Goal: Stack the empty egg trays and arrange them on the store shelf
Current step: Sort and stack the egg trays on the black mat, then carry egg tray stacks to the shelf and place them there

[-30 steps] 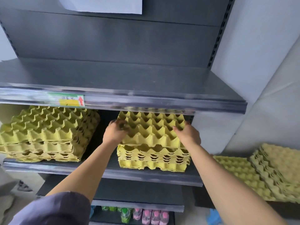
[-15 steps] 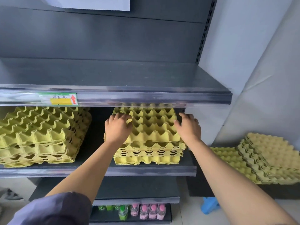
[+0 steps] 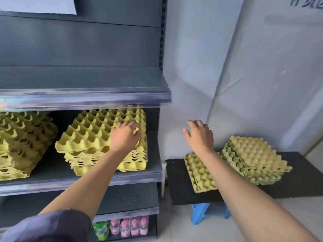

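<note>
Grey store shelf (image 3: 104, 179) at 9 o'clock carries my egg-tray stack (image 3: 94, 137). My left grip (image 3: 125, 137) curls into its top cups. My right grip (image 3: 199, 137) hangs spread and empty near the loose trays (image 3: 253, 159) on the desk (image 3: 305, 172) at 3 o'clock. Skewed layers could slide off when I let go.

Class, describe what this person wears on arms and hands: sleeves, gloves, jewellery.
The left hand and right hand are ungloved, forearms uncovered. A dark grey-purple sleeve covers the left upper arm. A thin pale ring seems to sit on one right finger.
</note>
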`<state>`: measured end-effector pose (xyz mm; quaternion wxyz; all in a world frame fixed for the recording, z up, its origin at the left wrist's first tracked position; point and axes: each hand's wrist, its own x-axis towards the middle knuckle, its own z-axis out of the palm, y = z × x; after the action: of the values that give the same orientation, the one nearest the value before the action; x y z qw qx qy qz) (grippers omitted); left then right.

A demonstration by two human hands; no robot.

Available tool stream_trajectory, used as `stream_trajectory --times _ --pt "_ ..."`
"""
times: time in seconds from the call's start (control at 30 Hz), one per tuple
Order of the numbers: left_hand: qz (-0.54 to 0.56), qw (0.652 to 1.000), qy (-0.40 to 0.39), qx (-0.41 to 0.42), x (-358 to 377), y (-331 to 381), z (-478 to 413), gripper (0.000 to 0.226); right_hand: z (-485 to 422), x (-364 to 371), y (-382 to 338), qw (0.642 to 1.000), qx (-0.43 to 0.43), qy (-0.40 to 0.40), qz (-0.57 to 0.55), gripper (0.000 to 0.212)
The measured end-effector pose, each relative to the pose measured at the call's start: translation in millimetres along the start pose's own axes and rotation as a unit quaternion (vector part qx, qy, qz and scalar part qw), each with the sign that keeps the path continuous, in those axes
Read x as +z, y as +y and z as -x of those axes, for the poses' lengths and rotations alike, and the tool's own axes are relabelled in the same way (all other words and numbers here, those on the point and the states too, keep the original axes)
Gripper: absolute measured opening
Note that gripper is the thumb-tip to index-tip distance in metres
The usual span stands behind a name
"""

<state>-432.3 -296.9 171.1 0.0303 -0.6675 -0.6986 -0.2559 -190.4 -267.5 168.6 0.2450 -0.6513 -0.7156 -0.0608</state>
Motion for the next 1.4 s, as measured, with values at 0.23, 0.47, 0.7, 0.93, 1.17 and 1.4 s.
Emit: stream_trajectory --times 0.23,0.47,0.7,0.93,1.17,1.4 --pt "-0.009 0.994 0.002 0.113 48 119 15 0.027 24 -33 136 0.998 -0.020 0.030 0.058 0.024" --pt "0.044 0.977 -0.037 0.205 117 222 -2 0.025 28 -33 253 0.995 0.045 0.022 0.084 0.027" --pt "0.014 0.961 -0.060 0.270 221 276 -41 0.031 6 7 342 0.989 0.059 -0.050 0.125 0.027" --pt "0.011 0.957 -0.130 0.260 309 305 -77 0.012 -20 58 404 0.983 0.060 -0.130 0.112 0.025" --pt "0.007 0.960 -0.234 0.157 375 303 -68 0.027 -33 121 453 0.963 0.032 -0.257 0.078 0.036" --pt "-0.005 0.952 -0.307 -0.002 442 285 -25 0.035 -21 200 481 0.936 -0.013 -0.349 0.042 0.041"
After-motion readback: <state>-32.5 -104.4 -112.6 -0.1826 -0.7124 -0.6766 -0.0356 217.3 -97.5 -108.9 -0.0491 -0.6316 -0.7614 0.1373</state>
